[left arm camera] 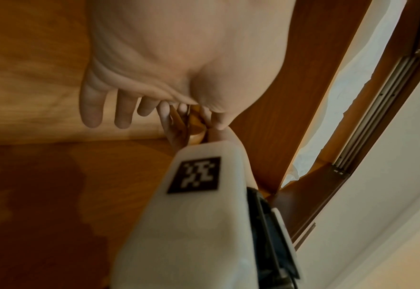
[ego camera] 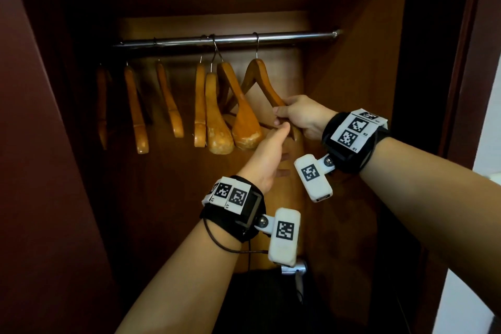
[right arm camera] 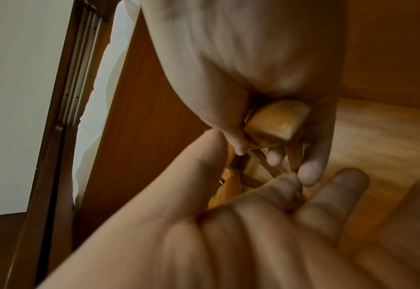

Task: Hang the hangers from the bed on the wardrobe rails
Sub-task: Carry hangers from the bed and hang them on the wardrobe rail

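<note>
A metal rail (ego camera: 225, 38) crosses the wardrobe, and several wooden hangers (ego camera: 217, 111) hang from it. The rightmost hanger (ego camera: 259, 73) has its hook over the rail. My right hand (ego camera: 282, 116) grips the end of that hanger's right arm; in the right wrist view the squared wooden end (right arm camera: 278, 121) sits inside its curled fingers (right arm camera: 310, 172). My left hand (ego camera: 271, 149) is just below it, palm (right arm camera: 253, 224) open and fingers straight. Its thumb reaches up to the right hand by the hanger's lower bar. The left wrist view shows those straight fingers (left arm camera: 122, 109) and a bit of the hanger (left arm camera: 195, 125).
Dark wooden side walls (ego camera: 54, 144) close the wardrobe in on both sides. A black object (ego camera: 257, 301) lies on the wardrobe floor below my arms. The sliding door track (left arm camera: 376, 117) and a white wall (ego camera: 488, 144) are at the right. The rail is bare right of the held hanger.
</note>
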Available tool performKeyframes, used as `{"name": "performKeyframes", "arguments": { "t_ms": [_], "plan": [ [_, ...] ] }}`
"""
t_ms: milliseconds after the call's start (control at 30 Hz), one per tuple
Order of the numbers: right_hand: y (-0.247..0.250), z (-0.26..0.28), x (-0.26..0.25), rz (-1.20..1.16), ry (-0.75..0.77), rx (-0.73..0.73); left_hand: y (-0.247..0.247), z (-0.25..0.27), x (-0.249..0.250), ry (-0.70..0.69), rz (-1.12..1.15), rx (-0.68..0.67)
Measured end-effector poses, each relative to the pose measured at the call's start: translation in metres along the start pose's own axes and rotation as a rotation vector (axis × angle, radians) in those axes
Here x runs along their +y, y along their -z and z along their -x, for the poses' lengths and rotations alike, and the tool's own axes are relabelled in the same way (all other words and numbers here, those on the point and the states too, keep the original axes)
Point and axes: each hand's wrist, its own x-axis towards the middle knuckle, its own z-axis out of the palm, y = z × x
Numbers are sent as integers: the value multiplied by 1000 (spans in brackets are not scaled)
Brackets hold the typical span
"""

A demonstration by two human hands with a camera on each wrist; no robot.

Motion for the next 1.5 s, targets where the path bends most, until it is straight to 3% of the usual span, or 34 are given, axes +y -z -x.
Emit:
{"name": "performKeyframes", "arguments": {
  "t_ms": [533, 867, 1067, 1500],
  "plan": [
    [-46, 15, -15, -20, 103, -44, 55, 35, -4, 135, 1, -62],
    [-45, 20, -12, -69, 88, -74, 55, 30, -5, 30, 252, -21],
    [-49, 17, -17, 17, 122, -97, 64, 29, -7, 10, 258, -23],
    [-58, 31, -11, -56, 11, -95, 68, 40, -4, 18, 157, -12]
  ]
}}
